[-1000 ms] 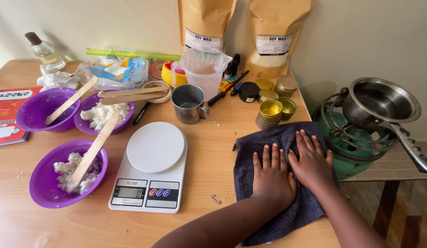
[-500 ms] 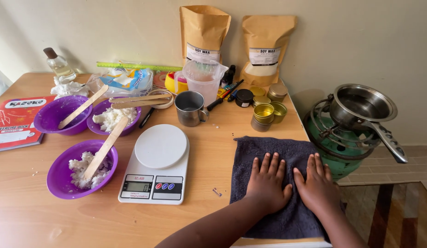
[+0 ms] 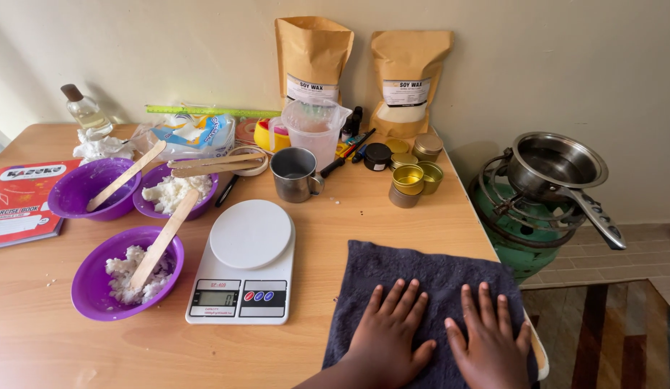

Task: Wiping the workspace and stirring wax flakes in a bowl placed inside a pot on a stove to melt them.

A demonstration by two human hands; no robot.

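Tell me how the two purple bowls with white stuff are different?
The near bowl sits at the table's front beside the scale; the far bowl sits behind it, closer to the wall. The near bowl's wooden stick leans inside it; the far bowl's sticks lie flat across its rim. Both are purple and hold white lumps.

Open wooden table (image 3: 364, 223) lies between the dark towel (image 3: 421, 277) and the gold tins (image 3: 411, 180); the white scale (image 3: 241, 263) blocks the left, the table edge and gas stove (image 3: 526, 223) bound the right
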